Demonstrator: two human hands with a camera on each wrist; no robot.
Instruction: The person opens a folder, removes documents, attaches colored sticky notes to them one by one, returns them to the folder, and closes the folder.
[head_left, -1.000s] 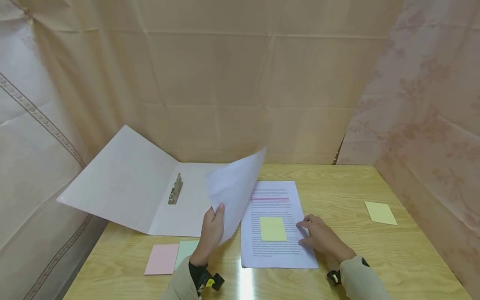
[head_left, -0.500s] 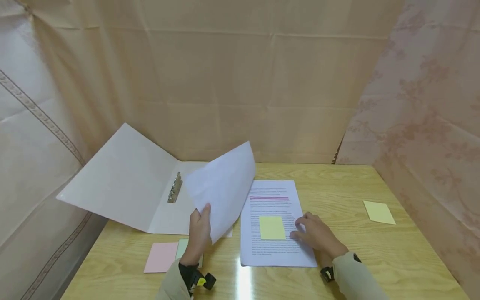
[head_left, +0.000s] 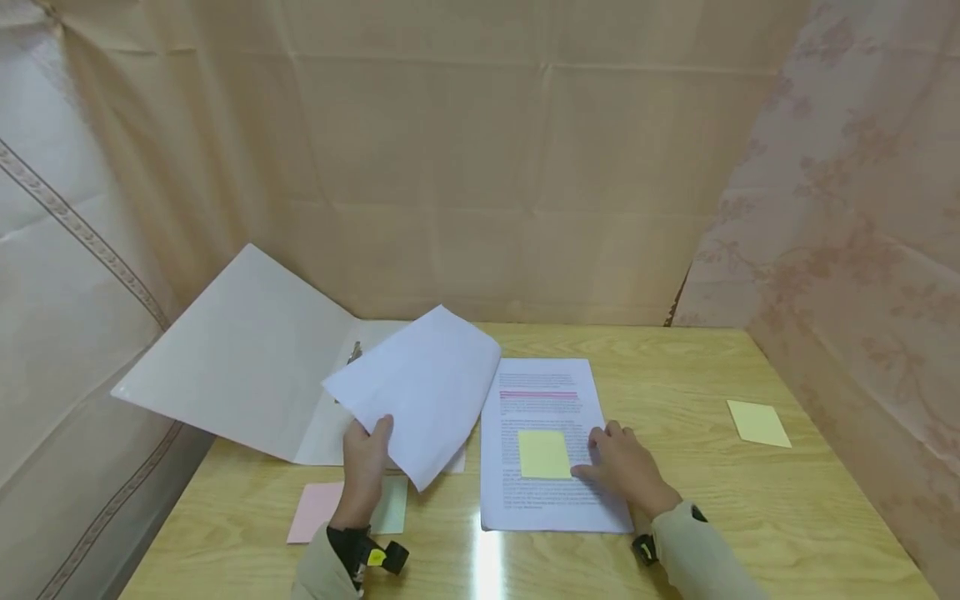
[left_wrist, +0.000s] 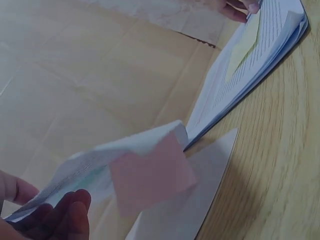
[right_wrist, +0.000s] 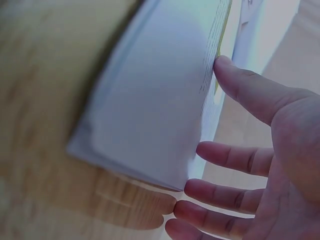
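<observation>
1. Sheet (head_left: 420, 375) of white paper, raised and curving, hangs over the right half of an opened folder (head_left: 217, 358) towards the bench's (head_left: 667, 367) far left part, between the two hands but much nearer the left.
2. The left hand (head_left: 365, 462) pinches that sheet along its near left edge, thumb on top and fingers underneath. The left wrist view shows print on the underside, with a pink note (left_wrist: 150, 175) against it.
3. A stack of printed pages (head_left: 517, 504) lies flat just right of the sheet, reaching towards the bench's far edge. The sheet's right side meets or borders the stack's left edge; I cannot tell if they are joined.
4. The right hand (head_left: 624, 468) is at the stack's right edge, fingers spread apart, fingertips on the paper. Its thumb is beside a yellow note (head_left: 544, 454) on the top page; contact with the note is unclear.
5. Partly hidden by the sheet, a metal clip (head_left: 355, 353) sits in the folder.
6. On the bench, a second pink note (head_left: 311, 510) and a pale green one (head_left: 393, 507) flank the left hand, towards the near left corner. Another yellow square (head_left: 757, 423) lies near the right edge, well apart from both hands.
</observation>
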